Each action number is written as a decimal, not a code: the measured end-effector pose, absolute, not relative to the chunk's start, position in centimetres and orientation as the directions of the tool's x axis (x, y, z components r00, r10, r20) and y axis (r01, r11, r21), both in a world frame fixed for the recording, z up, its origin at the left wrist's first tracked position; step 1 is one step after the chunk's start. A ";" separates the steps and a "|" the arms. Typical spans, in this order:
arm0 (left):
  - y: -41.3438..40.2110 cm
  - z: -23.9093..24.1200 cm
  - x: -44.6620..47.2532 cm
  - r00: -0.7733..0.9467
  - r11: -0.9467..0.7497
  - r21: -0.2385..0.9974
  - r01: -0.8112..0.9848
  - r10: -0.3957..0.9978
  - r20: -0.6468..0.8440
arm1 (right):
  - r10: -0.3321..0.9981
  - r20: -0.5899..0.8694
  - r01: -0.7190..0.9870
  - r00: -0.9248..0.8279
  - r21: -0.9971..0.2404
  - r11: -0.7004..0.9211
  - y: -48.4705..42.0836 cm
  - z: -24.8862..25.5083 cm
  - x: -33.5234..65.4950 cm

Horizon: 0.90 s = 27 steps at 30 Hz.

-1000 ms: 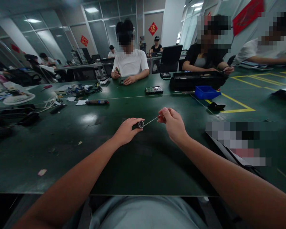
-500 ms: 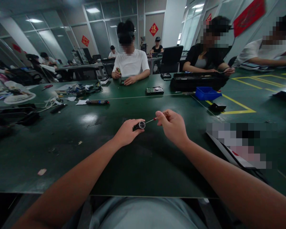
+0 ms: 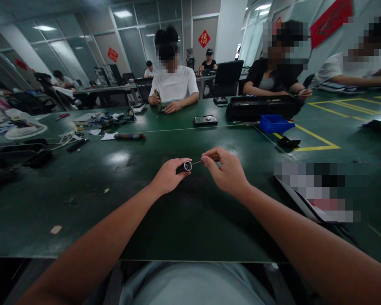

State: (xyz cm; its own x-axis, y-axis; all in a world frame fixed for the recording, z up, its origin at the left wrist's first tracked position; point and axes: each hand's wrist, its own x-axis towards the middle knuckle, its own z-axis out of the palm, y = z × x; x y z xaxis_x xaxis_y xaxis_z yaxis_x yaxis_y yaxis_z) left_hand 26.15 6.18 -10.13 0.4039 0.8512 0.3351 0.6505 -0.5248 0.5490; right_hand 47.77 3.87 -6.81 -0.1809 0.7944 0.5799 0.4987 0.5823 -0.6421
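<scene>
My left hand is closed around a small black cylindrical part with a pale ring at its round end, which faces right. A screwdriver with a reddish-brown handle and thin metal shaft is pinched in my right hand. Its shaft points left, and the tip is at the ring end of the black part; whether it sits inside cannot be made out. Both hands are just above the green table, near its middle.
A circuit-board drive, a blue bin and a long black housing lie beyond my hands. A striped tool and cables are at left. A blurred grey-white object lies right. A co-worker sits opposite.
My right hand has shifted its fingers along the screwdriver toward the tip and moved slightly left. My left hand and the black part have hardly moved.
</scene>
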 end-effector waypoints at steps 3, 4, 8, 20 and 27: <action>6.4 -10.3 26.0 0.389 -0.521 0.558 0.646 0.854 0.346 | 0.777 0.585 0.467 -0.234 -0.633 0.617 3.9 -6.8 47.9; 6.4 -10.3 26.0 0.384 -0.519 0.563 0.644 0.855 0.349 | 0.775 0.581 0.464 -0.250 -0.630 0.622 3.9 -6.8 47.9; 6.5 -10.3 26.0 0.382 -0.510 0.566 0.647 0.860 0.339 | 0.785 0.558 0.481 -0.269 -0.629 0.611 3.7 -6.5 47.9; 6.7 -10.5 25.9 0.361 -0.498 0.571 0.653 0.867 0.343 | 0.863 0.469 0.444 -0.185 -0.744 0.499 3.9 -7.1 47.5; 6.6 -10.4 26.0 0.396 -0.515 0.563 0.646 0.857 0.330 | 0.884 0.438 0.429 -0.162 -0.776 0.463 3.9 -7.0 47.4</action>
